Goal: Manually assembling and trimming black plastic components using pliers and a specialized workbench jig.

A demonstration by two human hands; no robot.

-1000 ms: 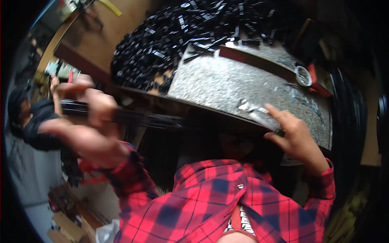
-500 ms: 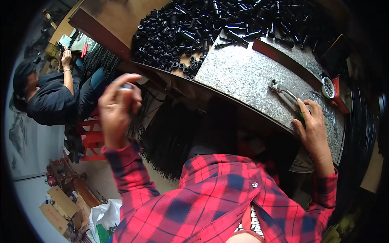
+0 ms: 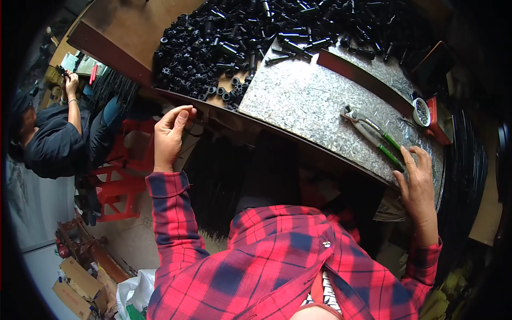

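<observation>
The step looks like settling in at the metal-topped bench (image 3: 314,101), with black plastic parts (image 3: 234,37) heaped at upper centre. The left hand (image 3: 170,136) rests open-fingered on the bench's front edge, empty. The right hand (image 3: 418,178), loose at the right edge, touches the green-handled pliers (image 3: 373,133); gripping them seems next.

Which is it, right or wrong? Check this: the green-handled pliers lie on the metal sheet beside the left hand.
Wrong. The head view shows the green-handled pliers on the metal sheet beside the right hand. The left hand is at the bench edge, far from them.
</observation>
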